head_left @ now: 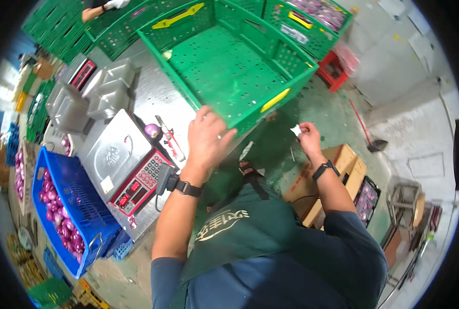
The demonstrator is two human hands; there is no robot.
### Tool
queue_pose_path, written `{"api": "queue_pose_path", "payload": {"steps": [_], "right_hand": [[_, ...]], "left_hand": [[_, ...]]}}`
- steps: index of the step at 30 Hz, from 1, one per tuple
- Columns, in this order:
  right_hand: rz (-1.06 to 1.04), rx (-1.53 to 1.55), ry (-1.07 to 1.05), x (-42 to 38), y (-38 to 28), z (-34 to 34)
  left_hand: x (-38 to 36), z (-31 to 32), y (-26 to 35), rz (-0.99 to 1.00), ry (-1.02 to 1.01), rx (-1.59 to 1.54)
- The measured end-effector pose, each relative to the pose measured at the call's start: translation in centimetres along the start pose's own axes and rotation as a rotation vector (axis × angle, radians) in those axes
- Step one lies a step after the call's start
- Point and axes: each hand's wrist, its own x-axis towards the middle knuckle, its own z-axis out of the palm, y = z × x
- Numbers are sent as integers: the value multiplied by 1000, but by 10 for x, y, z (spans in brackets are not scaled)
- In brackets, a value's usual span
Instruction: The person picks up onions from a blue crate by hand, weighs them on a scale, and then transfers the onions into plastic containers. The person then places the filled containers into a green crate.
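Note:
My left hand (207,138), slightly blurred, is closed over the near corner of a large green plastic crate (188,95). Only a pale scrap (168,54) and small bits lie inside the crate. Off to the right, my right hand (310,140) pinches a small white piece (295,130) that looks like paper or a label. Left of my left hand, a digital scale (117,154) with a red keypad stands on the metal table (160,98). A purple onion (152,130) and a red-and-white knife-like tool (171,139) lie beside the scale.
A blue basket (93,206) of purple onions stands at the left. Clear plastic trays (108,98) and a second scale (83,74) are behind. A green crate of onions (312,20) rests near a red stool (333,69). Cardboard (314,177) lies by my right side. Another person's gloved hand (117,4) shows at top.

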Motion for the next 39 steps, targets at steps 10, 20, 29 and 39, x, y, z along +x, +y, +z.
{"api": "queue_pose_path", "payload": {"steps": [10, 20, 29, 39], "right_hand": [[197, 384, -112, -143, -40, 23], [181, 366, -750, -237, -78, 190], [-469, 74, -1067, -237, -159, 308], [-979, 180, -1351, -257, -211, 369]], "left_hand": [[-26, -23, -8, 69, -35, -101], [-171, -68, 9, -583, -214, -616], [-204, -149, -35, -1378, 236, -1172], [-253, -217, -30, -1339, 715, -1042]]}}
